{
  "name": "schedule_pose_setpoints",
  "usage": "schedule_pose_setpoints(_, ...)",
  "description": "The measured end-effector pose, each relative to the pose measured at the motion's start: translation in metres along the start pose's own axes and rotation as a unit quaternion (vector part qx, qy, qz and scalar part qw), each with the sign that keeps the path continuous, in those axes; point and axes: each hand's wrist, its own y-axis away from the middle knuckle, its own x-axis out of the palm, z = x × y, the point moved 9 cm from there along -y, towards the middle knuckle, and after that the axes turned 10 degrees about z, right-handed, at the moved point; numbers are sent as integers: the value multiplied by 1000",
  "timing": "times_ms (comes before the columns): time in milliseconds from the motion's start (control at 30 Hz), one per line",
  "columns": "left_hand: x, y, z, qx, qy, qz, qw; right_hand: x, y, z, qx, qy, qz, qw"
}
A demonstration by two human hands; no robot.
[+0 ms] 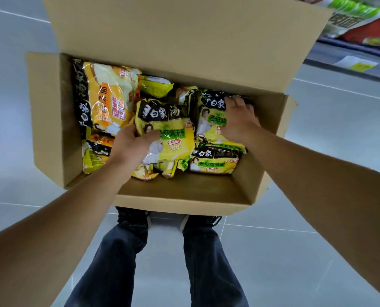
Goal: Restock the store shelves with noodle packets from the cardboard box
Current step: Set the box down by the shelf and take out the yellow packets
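Careful, your left hand [132,144] and right hand [237,119] each pinch a crinkly yellow plastic noodle packet [173,138] in the open brown cardboard box [51,120]; slick film could slip when you lift.

cardboard box [51,120]: matt brown corrugated card, plain inside, flaps smooth | noodle packets [169,131]: glossy crinkled plastic film, yellow, green and black print, catching light | large pack [105,96] at box's left wall: shiny orange-yellow film | floor [331,120]: smooth grey tiles, faint sheen | trousers [118,262]: dark matt denim-like cloth
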Motion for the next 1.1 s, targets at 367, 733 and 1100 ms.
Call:
schedule_pose_setpoints(367, 4, -9, 12, -6, -19, -43, 999, -1, 1, -3, 77, 139, -34, 987)
schedule_pose_setpoints(733, 9, 52, -14, 17, -97, -18, 995, 15, 104, -23, 64, -236, 6, 970)
schedule_pose_setpoints(1100, -44, 242, -92, 51, -117, -72, 989, -94, 321, -17, 20, -299, -92, 949)
